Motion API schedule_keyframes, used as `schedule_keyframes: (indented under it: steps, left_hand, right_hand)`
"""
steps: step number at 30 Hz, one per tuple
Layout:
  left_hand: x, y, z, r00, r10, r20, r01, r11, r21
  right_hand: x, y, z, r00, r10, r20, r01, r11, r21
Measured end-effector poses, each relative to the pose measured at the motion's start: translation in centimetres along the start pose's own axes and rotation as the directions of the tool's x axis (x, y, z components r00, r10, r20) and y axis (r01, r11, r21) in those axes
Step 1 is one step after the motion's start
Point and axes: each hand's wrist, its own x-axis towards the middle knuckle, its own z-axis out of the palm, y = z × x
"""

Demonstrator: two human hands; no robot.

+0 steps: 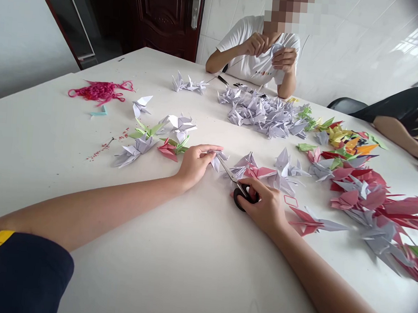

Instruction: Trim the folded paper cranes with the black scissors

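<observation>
My left hand (196,164) pinches the edge of a small lilac paper crane (216,161) between thumb and fingers. My right hand (264,205) grips black-handled scissors (242,193), whose steel blades (226,169) point up and left toward that crane. The blade tips reach close to the crane, and I cannot tell whether they touch it. Beside the scissors lie lilac and pink origami cranes (254,171). Just left of my left hand are a pink crane (168,150) and a green one (147,130).
A white table (126,217) holds a large lilac crane pile (265,115) and red, yellow and green cranes at right. Pink thread (101,91) and red beads (106,144) lie at left. A seated person (255,50) folds paper opposite; another person's arm (399,139) rests at right.
</observation>
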Motion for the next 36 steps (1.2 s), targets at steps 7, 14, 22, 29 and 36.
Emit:
schedule_keyframes:
  steps: [7, 14, 22, 29, 36]
  left_hand:
    - [-0.01, 0.06, 0.02, 1.000, 0.005, -0.006, -0.005, 1.000, -0.005]
    - [-0.06, 0.15, 0.04, 1.000, -0.010, -0.005, 0.010, 1.000, -0.006]
    - [0.00, 0.12, 0.05, 1.000, -0.008, -0.005, 0.008, 0.999, -0.043]
    - [0.01, 0.00, 0.07, 1.000, -0.005, -0.008, 0.004, 0.999, -0.034]
    - [0.02, 0.00, 0.03, 1.000, -0.020, 0.000, 0.020, 0.999, -0.041]
  right_hand:
    - [0.03, -0.14, -0.07, 1.000, -0.004, 0.001, 0.004, 1.000, 0.012]
    - [0.06, -0.02, -0.03, 0.999, 0.009, 0.033, -0.010, 1.000, 0.025]
    - [0.14, -0.32, -0.24, 0.997, 0.046, 0.056, -0.050, 0.996, 0.074]
    - [0.16, -0.05, -0.13, 0.997, 0.044, 0.063, -0.049, 0.997, 0.068]
    - [0.05, -0.14, -0.28, 0.995, 0.056, 0.085, -0.064, 0.993, 0.097]
